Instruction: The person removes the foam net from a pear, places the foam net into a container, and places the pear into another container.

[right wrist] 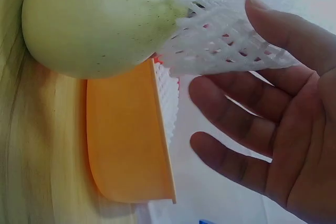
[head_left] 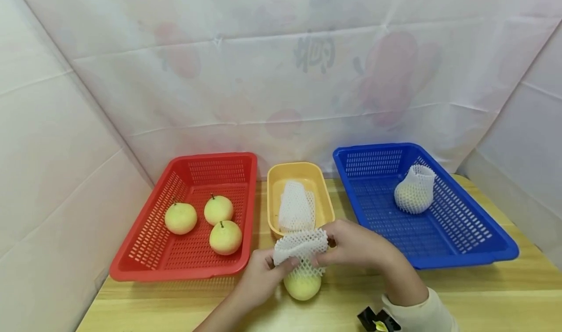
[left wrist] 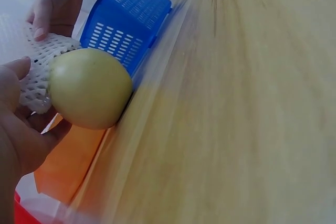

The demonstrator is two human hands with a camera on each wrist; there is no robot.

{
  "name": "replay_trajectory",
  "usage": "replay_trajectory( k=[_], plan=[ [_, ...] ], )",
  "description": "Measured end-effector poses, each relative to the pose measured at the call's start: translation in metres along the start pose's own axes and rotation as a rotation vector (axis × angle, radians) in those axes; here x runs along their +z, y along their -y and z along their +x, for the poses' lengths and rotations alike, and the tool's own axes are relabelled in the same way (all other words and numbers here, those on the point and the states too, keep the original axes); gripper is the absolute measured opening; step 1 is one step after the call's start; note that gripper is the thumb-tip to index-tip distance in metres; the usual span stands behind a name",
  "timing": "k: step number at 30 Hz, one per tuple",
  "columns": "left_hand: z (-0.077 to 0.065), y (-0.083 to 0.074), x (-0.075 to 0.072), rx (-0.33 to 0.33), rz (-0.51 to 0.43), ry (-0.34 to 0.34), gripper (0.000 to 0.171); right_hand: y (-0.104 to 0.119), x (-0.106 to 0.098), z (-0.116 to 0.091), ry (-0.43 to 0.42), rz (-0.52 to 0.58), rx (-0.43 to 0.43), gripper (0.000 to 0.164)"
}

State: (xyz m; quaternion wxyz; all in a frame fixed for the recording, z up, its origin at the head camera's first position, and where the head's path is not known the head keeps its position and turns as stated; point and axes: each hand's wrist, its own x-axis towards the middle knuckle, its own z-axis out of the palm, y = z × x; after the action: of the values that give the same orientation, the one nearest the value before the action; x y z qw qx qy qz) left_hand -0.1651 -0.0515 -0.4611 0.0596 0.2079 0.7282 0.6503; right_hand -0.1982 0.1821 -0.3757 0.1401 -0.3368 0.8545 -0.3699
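A round yellow-green pear [head_left: 303,289] stands on the wooden table at the front middle. Its upper part is inside a white foam net sleeve [head_left: 303,254], while the lower part is bare. My left hand [head_left: 262,276] pinches the sleeve's left side between thumb and fingers. On the other side my right hand [head_left: 357,246] grips the sleeve near its upper edge. Seen from the right wrist, the net [right wrist: 226,40] runs between thumb and forefinger, and the other fingers are spread beneath it. The left wrist view shows the pear's bare underside [left wrist: 92,90] close to the tabletop.
Three bare pears, one of them a front pear [head_left: 226,238], lie in a red basket [head_left: 175,275] at left. Behind my hands, a yellow bin [head_left: 322,190] holds more foam nets [head_left: 296,207]. A blue basket [head_left: 373,190] at right contains a net-wrapped pear [head_left: 414,193].
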Motion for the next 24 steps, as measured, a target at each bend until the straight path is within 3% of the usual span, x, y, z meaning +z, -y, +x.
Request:
replay_trajectory(
  k=[4,7,14,19,24],
  plan=[
    [-0.001,-0.0005,-0.0002,-0.003,-0.008,-0.019,0.024,-0.0019,0.0025,0.0014,0.031,0.028,0.0,0.016],
    [-0.0007,-0.0009,0.0,-0.002,-0.038,-0.019,0.024,-0.0026,0.0032,0.0018,0.007,0.017,-0.023,0.016],
    [0.0016,0.0012,-0.0009,0.004,-0.09,0.003,0.03,-0.0006,0.0016,0.002,-0.091,0.025,-0.061,0.014],
    [0.0015,0.0035,-0.0006,-0.014,-0.101,-0.009,0.029,0.0014,0.0041,0.0055,-0.165,0.099,-0.028,0.014],
    [0.004,0.0062,0.0027,-0.012,-0.129,0.031,0.038,0.0012,0.009,0.0101,-0.282,0.165,-0.043,0.012]
  ],
)
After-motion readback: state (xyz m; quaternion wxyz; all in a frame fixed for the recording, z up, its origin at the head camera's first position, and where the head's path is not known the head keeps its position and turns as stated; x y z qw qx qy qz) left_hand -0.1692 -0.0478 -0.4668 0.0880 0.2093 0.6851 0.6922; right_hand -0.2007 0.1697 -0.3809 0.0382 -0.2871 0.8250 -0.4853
